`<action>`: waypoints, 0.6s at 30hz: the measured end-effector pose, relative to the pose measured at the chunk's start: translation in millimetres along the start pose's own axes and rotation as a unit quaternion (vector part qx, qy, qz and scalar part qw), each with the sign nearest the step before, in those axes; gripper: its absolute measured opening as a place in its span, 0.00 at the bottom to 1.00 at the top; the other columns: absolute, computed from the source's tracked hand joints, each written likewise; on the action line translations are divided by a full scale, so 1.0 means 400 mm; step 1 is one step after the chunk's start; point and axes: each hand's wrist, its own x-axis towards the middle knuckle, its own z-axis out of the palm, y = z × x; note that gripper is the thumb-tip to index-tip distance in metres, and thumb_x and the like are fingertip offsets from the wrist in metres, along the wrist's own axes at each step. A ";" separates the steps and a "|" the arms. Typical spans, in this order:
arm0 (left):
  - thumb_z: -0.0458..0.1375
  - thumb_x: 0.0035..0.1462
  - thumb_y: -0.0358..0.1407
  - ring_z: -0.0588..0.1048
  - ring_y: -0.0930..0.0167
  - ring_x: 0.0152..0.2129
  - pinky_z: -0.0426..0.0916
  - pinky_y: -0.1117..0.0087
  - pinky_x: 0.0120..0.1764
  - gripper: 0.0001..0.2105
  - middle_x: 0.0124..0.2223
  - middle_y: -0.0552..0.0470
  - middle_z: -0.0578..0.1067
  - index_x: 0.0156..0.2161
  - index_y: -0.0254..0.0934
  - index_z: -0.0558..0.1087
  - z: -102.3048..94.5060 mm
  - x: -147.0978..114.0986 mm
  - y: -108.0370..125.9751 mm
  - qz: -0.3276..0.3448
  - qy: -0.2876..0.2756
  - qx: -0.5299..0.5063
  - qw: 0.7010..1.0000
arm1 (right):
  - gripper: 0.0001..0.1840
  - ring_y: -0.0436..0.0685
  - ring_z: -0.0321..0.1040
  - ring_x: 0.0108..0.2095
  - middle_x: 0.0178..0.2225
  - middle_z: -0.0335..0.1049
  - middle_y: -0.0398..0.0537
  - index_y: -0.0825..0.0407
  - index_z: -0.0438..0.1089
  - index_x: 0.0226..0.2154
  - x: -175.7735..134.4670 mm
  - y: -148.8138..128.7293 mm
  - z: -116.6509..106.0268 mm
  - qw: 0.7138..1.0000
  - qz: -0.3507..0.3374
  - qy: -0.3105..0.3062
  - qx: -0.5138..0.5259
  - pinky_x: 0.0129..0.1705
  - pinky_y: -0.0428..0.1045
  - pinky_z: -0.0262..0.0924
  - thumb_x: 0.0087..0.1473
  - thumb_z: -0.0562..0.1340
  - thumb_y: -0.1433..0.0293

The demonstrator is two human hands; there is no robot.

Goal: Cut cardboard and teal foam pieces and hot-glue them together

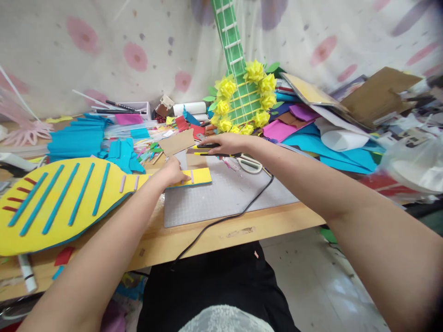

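Pressing bent left fingers (186,176) onto yellow guitar neck (201,175); holding right fingers (212,139) over black-and-yellow tool (200,153), cannot tell whether gripping.

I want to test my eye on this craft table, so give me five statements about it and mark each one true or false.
1. The left hand touches the neck of the yellow guitar cutout. True.
2. The long slanting strips on its body are pink. False: they are teal.
3. Yellow flowers border the green guitar. True.
4. The black cable runs under the cutting mat. False: it lies across the top.
5. The right hand rests on the cutout's body. False: it is beyond the neck, near the brown cardboard piece.
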 end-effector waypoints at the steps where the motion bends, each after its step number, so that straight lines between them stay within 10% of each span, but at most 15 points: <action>1: 0.66 0.37 0.41 0.74 0.61 0.40 0.67 0.69 0.33 0.27 0.44 0.42 0.74 0.44 0.35 0.63 0.000 -0.002 0.001 0.000 0.001 -0.001 1.000 | 0.25 0.54 0.69 0.36 0.46 0.71 0.43 0.41 0.61 0.56 -0.007 0.000 0.001 1.000 -0.004 -0.021 -0.002 0.38 0.48 0.58 0.55 0.57 0.63; 11: 0.65 0.39 0.43 0.66 0.58 0.52 0.63 0.66 0.46 0.35 0.53 0.34 0.66 0.51 0.31 0.58 -0.004 -0.015 0.014 -0.010 0.029 0.047 0.998 | 0.24 0.47 0.66 0.23 0.34 0.75 0.38 0.36 0.60 0.56 -0.001 -0.019 0.030 0.996 -0.003 -0.078 -0.046 0.33 0.45 0.52 0.56 0.55 0.62; 18: 0.65 0.40 0.42 0.70 0.59 0.46 0.66 0.67 0.40 0.35 0.52 0.36 0.68 0.52 0.32 0.56 -0.008 -0.020 0.013 -0.019 0.002 0.017 1.000 | 0.23 0.52 0.69 0.35 0.43 0.74 0.36 0.34 0.65 0.52 0.014 -0.021 0.040 0.995 -0.048 -0.059 -0.064 0.37 0.46 0.53 0.52 0.59 0.59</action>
